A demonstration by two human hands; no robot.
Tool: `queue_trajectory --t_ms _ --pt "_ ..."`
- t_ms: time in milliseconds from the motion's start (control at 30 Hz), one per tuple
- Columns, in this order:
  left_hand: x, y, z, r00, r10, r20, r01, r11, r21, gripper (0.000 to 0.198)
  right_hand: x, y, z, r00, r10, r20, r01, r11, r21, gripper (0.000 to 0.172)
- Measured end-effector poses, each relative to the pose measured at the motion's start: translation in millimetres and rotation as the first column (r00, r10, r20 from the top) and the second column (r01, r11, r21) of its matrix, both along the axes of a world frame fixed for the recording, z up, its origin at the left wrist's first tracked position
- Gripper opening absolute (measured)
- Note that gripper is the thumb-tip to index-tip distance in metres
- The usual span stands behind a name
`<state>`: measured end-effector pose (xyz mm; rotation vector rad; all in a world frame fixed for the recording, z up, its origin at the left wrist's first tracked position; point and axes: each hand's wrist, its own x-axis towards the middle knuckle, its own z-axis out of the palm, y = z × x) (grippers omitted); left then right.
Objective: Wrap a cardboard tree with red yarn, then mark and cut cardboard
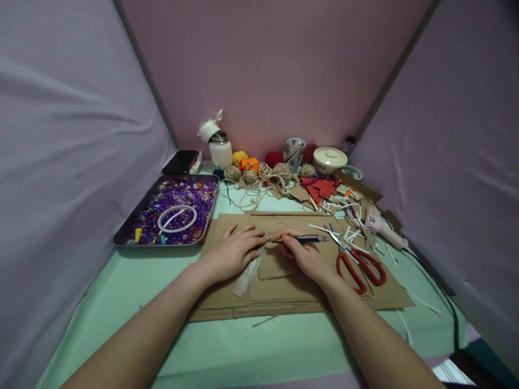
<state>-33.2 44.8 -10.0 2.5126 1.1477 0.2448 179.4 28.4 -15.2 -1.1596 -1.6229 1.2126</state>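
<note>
My right hand (302, 253) is closed around a dark pen (314, 238) with a silver end; its tip points left, close to my left fingertips. My left hand (235, 249) lies flat with fingers stretched, over the upper part of a clear ruler (245, 280). Under both hands is a stack of brown cardboard sheets (227, 302). A smaller cardboard piece (275, 270) lies on top, beside the ruler. To the right of my right hand rest scissors (367, 266) with red handles, blades apart.
On the left stands a metal tray (162, 244) of purple beads with a white hoop (177, 219). Twine balls (281, 172), a white jar (221, 151) and a lidded bowl (330, 160) line the back. White strips, red scraps (322, 189) and a corded glue gun (383, 227) lie right.
</note>
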Motion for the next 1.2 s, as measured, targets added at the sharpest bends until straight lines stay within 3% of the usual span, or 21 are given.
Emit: queue_trajectory --t_ms 633,967,1200 --pt "-4.4 4.1 -3.8 1.0 -0.024 0.0 0.024 1.0 -0.015 0.039 0.4 1.6 -2.8 0.999 0.001 -0.038 -0.002 1.0 -0.016 0.027" --pt "-4.0 4.9 -4.1 1.0 -0.03 0.001 0.03 1.0 -0.005 0.036 -0.7 3.1 -2.2 0.993 -0.05 -0.111 0.043 0.997 -0.067 0.021" --pt "-4.3 4.9 -4.5 1.0 -0.024 -0.002 0.024 1.0 -0.006 0.036 0.4 5.3 -1.0 0.971 -0.155 -0.18 0.148 0.988 -0.048 0.019"
